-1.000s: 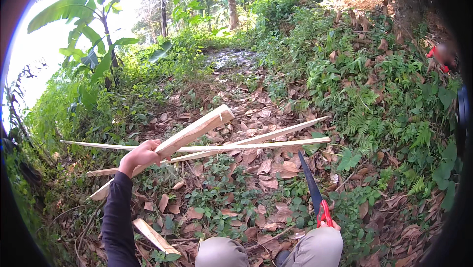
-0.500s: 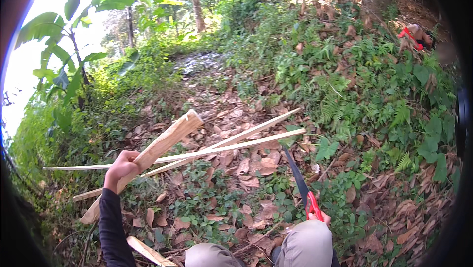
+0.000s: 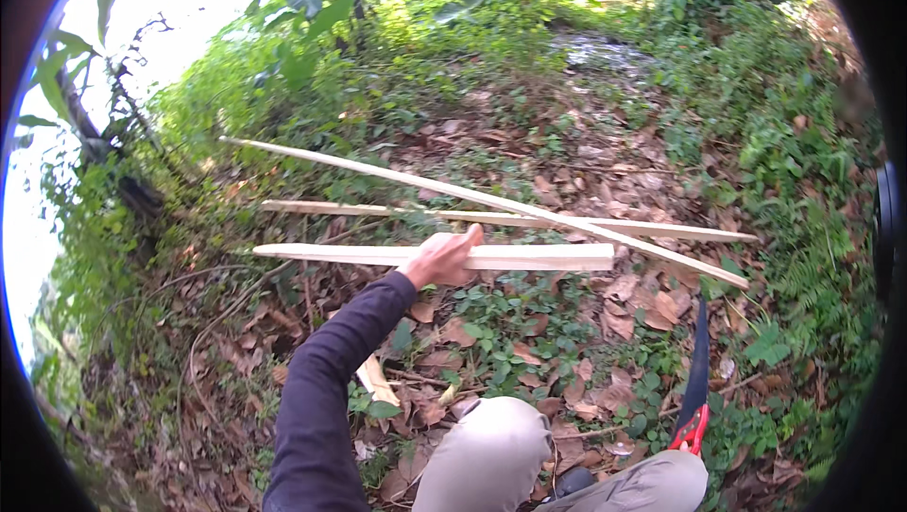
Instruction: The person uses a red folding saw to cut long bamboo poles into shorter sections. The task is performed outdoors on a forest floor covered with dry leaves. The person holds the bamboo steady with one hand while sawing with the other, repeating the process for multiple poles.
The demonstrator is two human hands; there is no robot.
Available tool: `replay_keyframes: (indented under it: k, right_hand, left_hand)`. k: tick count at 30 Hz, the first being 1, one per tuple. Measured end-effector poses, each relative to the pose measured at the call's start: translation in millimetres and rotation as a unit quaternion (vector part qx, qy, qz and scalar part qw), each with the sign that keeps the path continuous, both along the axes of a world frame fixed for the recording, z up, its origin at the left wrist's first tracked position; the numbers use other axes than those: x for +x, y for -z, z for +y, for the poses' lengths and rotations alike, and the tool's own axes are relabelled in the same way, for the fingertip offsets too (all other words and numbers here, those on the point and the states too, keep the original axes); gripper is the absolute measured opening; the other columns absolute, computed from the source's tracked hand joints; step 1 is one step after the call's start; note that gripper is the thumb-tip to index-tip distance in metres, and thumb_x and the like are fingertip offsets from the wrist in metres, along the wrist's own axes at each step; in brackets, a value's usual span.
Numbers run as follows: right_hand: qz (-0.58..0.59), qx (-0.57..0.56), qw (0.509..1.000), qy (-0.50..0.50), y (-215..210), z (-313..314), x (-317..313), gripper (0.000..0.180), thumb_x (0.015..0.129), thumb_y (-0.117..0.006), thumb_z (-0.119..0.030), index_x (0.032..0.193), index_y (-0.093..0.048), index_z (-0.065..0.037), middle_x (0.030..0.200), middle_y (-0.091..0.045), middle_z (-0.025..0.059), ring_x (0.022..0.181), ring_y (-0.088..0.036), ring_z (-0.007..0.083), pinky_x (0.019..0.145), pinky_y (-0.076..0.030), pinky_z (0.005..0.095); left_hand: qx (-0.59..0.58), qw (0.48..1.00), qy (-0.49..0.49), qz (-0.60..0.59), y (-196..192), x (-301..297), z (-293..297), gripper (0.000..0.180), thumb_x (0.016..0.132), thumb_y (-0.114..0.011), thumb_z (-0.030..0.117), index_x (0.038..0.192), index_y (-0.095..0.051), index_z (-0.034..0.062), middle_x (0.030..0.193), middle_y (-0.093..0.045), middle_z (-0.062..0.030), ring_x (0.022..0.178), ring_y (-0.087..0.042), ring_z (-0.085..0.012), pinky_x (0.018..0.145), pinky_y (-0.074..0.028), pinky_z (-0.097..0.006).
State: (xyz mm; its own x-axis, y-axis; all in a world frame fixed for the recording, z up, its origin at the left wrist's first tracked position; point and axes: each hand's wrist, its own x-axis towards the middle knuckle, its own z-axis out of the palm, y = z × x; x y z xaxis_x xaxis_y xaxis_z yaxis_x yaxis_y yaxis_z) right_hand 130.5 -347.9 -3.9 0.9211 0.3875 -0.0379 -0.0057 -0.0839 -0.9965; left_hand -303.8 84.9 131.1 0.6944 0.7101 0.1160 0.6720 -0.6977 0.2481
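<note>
Leaf-littered ground (image 3: 619,321), laced with low green plants, spreads under the work, with a brighter thicket towards twelve o'clock. Near the centre, the left hand (image 3: 442,260) has its fingers wrapped round a pale wooden batten (image 3: 548,258) close to its middle, with the thumb on the twelve o'clock side; the batten lies level, its ends at nine and three. Just beyond, a long thin strip (image 3: 378,170) slants from ten o'clock to just past three, crossing a second strip (image 3: 671,228) on the right. At four o'clock a saw (image 3: 699,375) with a red handle stands beside the right knee (image 3: 675,476), its tip near the slanting strip's end; the right hand is hidden, so I cannot tell how it grips. Mid-length seems a sound hold, balancing both ends; a firm wrist should stop the batten rolling or knocking the strips. The saw's dark blade is best kept angled away from the knee, and the left fingers well apart from its edge.
</note>
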Motion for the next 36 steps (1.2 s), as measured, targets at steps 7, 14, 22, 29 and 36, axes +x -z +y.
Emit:
replay_keyframes:
  k: [7,14,22,29,36]
  right_hand:
    - [0.004,-0.049,0.997,-0.062,-8.1,30.1,4.4,0.030,0.080,-0.076,-0.008,0.102,-0.056,0.001,0.080,-0.059,0.0045,0.065,-0.054,0.0104,0.058,-0.044,0.0285]
    - [0.018,-0.058,0.995,-0.085,-5.9,37.5,7.3,0.023,0.081,-0.075,-0.007,0.094,-0.057,-0.001,0.074,-0.056,0.0026,0.060,-0.052,0.0092,0.055,-0.042,0.0275]
    - [0.045,-0.034,0.995,-0.076,-1.6,19.9,10.6,0.017,0.082,-0.073,-0.006,0.086,-0.057,-0.002,0.066,-0.054,0.0004,0.054,-0.049,0.0079,0.050,-0.039,0.0263]
    - [0.072,0.003,0.994,-0.078,-2.8,8.1,12.9,0.015,0.083,-0.072,-0.006,0.079,-0.057,-0.004,0.060,-0.051,-0.0015,0.049,-0.047,0.0068,0.046,-0.036,0.0253]
    - [0.180,0.074,0.976,-0.099,13.1,-23.2,11.0,0.017,0.084,-0.070,-0.005,0.072,-0.058,-0.005,0.053,-0.049,-0.0035,0.044,-0.045,0.0056,0.042,-0.033,0.0243]
  left_hand:
    - [0.045,0.996,0.061,0.037,-38.7,1.9,-20.6,0.041,0.068,-0.070,0.012,0.103,-0.050,0.0041,0.074,-0.063,-0.0162,0.071,-0.066,-0.0395,0.059,-0.050,-0.050]
    - [0.021,0.994,0.066,0.081,-18.0,-25.8,-24.7,0.044,0.065,-0.073,0.014,0.103,-0.051,0.0077,0.075,-0.063,-0.0147,0.071,-0.067,-0.0386,0.059,-0.050,-0.050]
    - [0.036,0.985,-0.008,0.169,37.7,-171.4,9.1,0.047,0.070,-0.076,0.019,0.109,-0.052,0.0058,0.088,-0.062,-0.0124,0.077,-0.068,-0.0344,0.065,-0.055,-0.043]
    - [-0.132,0.826,-0.240,0.492,46.5,-62.4,81.7,0.034,0.078,-0.069,0.017,0.110,-0.073,0.0052,0.118,-0.069,-0.0163,0.115,-0.066,-0.0331,0.092,-0.052,-0.060]
    - [0.259,0.963,-0.003,0.074,102.5,138.0,132.9,0.079,0.089,-0.058,0.065,0.142,-0.047,0.0060,0.133,-0.056,-0.0148,0.127,-0.050,-0.0311,0.103,-0.036,-0.063]
